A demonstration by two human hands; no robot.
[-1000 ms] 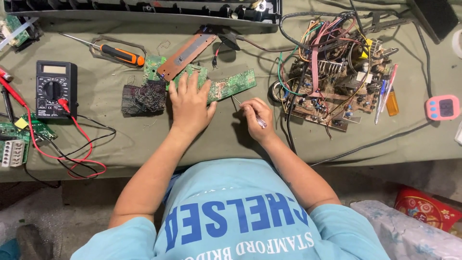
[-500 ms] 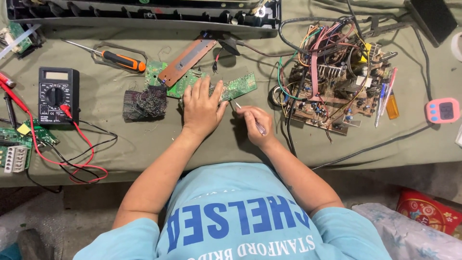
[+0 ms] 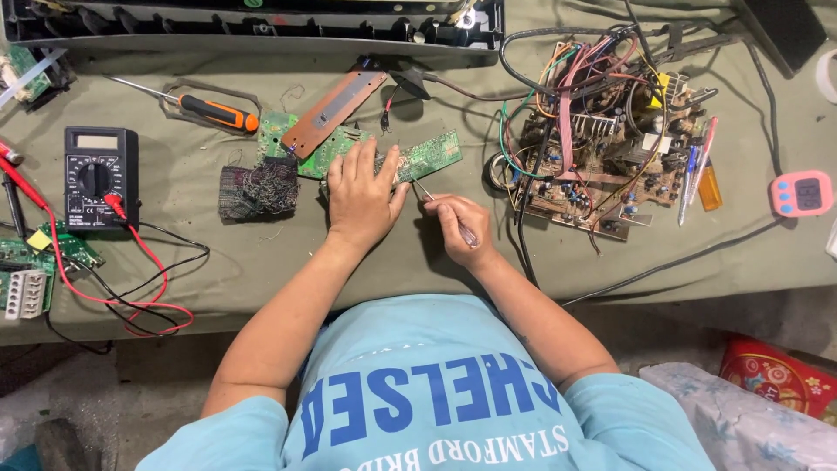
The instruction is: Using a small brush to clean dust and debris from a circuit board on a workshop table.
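Steadying a green circuit board for tool work

Left hand lies flat, fingers spread, pinning the green circuit board to the counter; right hand pinches a slim screwdriver, tip at the board's edge.

Matt olive cloth covers the table; probably glossy green circuit board.

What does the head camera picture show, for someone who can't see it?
A person's left hand presses a green circuit board flat on a cloth-covered table, while the right hand holds a thin tool to it. A black multimeter and an orange-handled screwdriver lie nearby.
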